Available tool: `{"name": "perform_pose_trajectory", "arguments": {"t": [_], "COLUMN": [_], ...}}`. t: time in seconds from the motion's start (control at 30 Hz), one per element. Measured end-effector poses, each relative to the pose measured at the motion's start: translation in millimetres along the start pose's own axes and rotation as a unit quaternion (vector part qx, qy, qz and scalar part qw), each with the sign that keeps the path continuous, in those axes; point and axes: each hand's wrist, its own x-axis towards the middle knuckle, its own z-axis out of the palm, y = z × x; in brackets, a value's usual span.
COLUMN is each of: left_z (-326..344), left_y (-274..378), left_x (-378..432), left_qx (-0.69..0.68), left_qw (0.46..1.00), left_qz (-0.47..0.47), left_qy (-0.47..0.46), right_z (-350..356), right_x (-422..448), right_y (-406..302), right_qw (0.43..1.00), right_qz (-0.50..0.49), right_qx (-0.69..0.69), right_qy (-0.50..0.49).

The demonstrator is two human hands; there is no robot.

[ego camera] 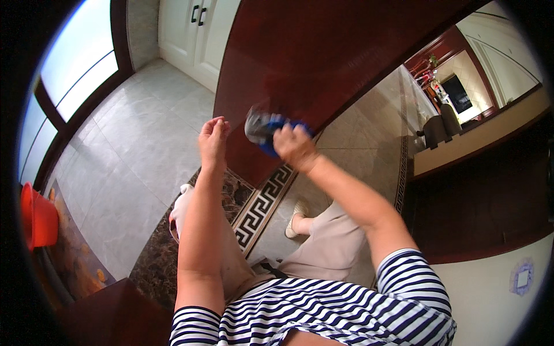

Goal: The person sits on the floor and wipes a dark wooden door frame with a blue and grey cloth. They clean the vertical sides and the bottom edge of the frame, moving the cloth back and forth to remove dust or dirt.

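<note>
My right hand (pixel 295 146) grips a blue and grey, partly see-through object (pixel 259 125), blurred so that its exact kind cannot be told. It is in front of the dark red-brown wooden door panel (pixel 298 56). To its left, my left hand (pixel 214 132) is raised with fingers curled in against the thumb, and nothing shows in it. That hand is near the panel's left edge, over the grey floor tiles.
Dark marble (pixel 160 251) and a Greek-key border strip (pixel 264 203) cross the floor at my feet. White cabinet doors (pixel 197 39) stand beyond the panel. At far left are a red plastic basin (pixel 41 218) and a patterned mat (pixel 78 251). A framed window (pixel 82 56) is above.
</note>
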Motion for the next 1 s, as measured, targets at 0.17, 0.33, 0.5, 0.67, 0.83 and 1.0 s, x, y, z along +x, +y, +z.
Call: {"name": "perform_pose_trajectory", "arguments": {"t": [0.17,0.33,0.5,0.67,0.83,1.0], "left_z": [-3.1,-22.1,-26.0,-3.5,-17.8,-15.5], "left_y": [2.6,3.4,3.9,-8.5,-5.5,0.4], "left_x": [8.8,17.1,11.3,13.5,19.0,15.6], "left_qx": [0.008,0.003,-0.006,-0.024,-0.003,-0.024], "left_qw": [1.000,0.999,0.999,0.999,0.999,0.998], "left_qz": [0.006,0.045,0.040,0.030,0.050,0.047], "left_qy": [0.000,-0.003,0.021,0.000,0.020,0.017], "right_z": [15.6,-65.1,-174.5,-203.7,-91.5,37.7], "right_x": [-45.0,38.5,126.0,155.4,156.0,81.2], "right_y": [-86.3,34.5,231.0,304.9,192.7,4.7], "right_qw": [0.840,0.857,0.951,0.896,0.969,0.997], "right_qz": [0.203,0.201,0.158,0.248,0.140,0.001], "right_qx": [0.440,0.474,-0.019,-0.277,-0.130,-0.009], "right_qy": [-0.243,-0.006,0.267,0.242,0.155,0.071]}}
